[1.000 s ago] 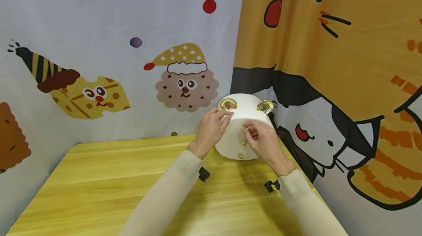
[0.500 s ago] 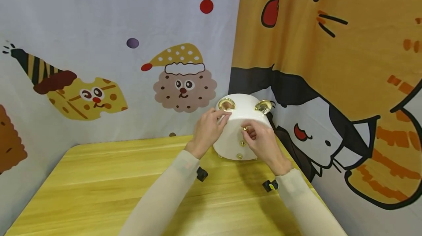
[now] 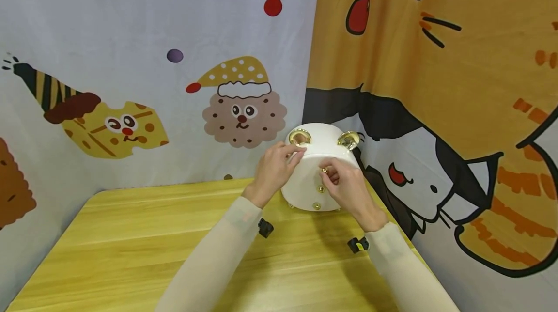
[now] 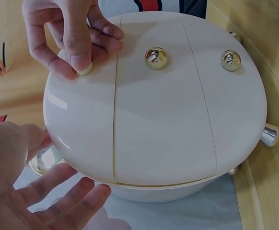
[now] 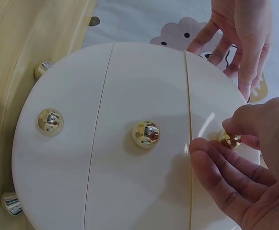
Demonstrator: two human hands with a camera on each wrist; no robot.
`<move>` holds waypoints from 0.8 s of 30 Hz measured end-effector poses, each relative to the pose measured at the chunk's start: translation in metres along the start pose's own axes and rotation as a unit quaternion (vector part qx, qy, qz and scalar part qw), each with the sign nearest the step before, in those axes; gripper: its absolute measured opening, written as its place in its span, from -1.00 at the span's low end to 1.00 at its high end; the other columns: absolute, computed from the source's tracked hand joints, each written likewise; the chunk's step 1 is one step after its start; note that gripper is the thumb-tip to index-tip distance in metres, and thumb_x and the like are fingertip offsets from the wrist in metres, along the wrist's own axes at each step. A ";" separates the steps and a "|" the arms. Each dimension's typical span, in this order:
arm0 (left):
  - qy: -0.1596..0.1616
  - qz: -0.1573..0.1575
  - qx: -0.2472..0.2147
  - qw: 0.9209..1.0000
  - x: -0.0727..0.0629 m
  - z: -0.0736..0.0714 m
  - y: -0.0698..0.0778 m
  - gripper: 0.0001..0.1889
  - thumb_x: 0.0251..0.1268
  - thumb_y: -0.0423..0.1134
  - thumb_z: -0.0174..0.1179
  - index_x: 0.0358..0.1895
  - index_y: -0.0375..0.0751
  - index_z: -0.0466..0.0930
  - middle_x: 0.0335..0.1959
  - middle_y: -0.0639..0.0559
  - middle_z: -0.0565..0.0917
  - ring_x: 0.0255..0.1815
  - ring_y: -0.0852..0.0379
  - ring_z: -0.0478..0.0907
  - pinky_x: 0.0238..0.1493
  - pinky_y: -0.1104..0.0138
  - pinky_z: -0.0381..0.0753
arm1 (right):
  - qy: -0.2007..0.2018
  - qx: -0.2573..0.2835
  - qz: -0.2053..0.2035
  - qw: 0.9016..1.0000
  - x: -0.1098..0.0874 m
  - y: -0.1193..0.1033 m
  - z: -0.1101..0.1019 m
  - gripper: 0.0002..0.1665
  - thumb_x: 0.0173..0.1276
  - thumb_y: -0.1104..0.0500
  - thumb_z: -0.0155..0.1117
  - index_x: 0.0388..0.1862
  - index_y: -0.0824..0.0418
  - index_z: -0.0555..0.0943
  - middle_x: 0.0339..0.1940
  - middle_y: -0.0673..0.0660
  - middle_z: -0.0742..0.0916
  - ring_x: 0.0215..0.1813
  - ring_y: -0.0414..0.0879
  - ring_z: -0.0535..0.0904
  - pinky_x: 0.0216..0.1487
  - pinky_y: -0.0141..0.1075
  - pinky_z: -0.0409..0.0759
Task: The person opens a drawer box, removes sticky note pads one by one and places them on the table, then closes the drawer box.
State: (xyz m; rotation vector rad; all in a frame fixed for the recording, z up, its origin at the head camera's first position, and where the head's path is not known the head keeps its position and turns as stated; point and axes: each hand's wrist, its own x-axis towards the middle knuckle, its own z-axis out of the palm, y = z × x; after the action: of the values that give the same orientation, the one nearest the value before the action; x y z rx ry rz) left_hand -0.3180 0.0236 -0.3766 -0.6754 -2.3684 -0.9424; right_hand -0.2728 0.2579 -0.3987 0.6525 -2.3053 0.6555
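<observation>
Our right hand [image 3: 347, 187] pinches the top knob [image 5: 231, 140], our left hand [image 3: 273, 169], loosely extended, touches the box [image 3: 302, 182] just beyond both, and we might tip it by tugging too hard

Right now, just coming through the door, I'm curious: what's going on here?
A person's right fingers are pinching the top gold knob on a rounded white box, which stands on a wooden table. Their left fingers are at the box's upper edge. The middle knob and bottom knob are untouched, and no front panel is plainly pulled out.
</observation>
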 end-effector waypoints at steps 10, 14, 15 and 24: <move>-0.011 -0.001 -0.017 1.000 0.001 -0.002 -0.003 -0.71 0.82 -0.05 0.34 0.27 -0.05 0.94 -0.09 -0.17 0.86 -0.14 -0.09 0.81 -0.10 0.06 0.85 | -0.007 -0.005 0.002 1.000 -0.001 -0.002 -0.001 -0.80 0.51 0.37 0.62 0.04 0.26 0.82 -0.32 0.17 0.92 -0.36 -0.08 0.87 -0.31 -0.17 0.89; -0.013 0.001 -0.023 1.000 0.002 -0.003 -0.004 -0.72 0.81 -0.06 0.35 0.27 -0.06 0.94 -0.06 -0.17 0.87 -0.10 -0.10 0.83 -0.05 0.05 0.87 | -0.008 -0.008 0.002 1.000 0.000 -0.002 -0.002 -0.80 0.51 0.37 0.62 0.04 0.25 0.81 -0.33 0.16 0.92 -0.36 -0.09 0.87 -0.31 -0.17 0.89; -0.012 0.002 -0.024 1.000 0.002 -0.003 -0.004 -0.72 0.81 -0.07 0.35 0.26 -0.06 0.95 -0.06 -0.17 0.87 -0.09 -0.10 0.84 -0.04 0.05 0.87 | -0.008 -0.009 0.001 1.000 -0.001 -0.002 -0.002 -0.81 0.51 0.37 0.61 0.04 0.25 0.81 -0.33 0.16 0.92 -0.36 -0.09 0.87 -0.31 -0.17 0.89; -0.016 -0.003 -0.031 0.999 0.003 -0.003 -0.005 -0.74 0.80 -0.07 0.36 0.25 -0.04 0.95 -0.01 -0.17 0.89 -0.02 -0.12 0.87 0.02 0.02 0.89 | -0.008 -0.013 -0.004 1.000 -0.001 -0.003 -0.003 -0.81 0.50 0.37 0.62 0.03 0.25 0.81 -0.34 0.15 0.92 -0.37 -0.10 0.86 -0.32 -0.19 0.88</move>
State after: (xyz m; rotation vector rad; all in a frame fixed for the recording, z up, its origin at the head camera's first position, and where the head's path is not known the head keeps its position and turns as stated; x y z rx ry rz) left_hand -0.3223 0.0188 -0.3750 -0.7124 -2.3793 -1.0182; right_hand -0.2692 0.2578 -0.3967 0.6562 -2.3216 0.6187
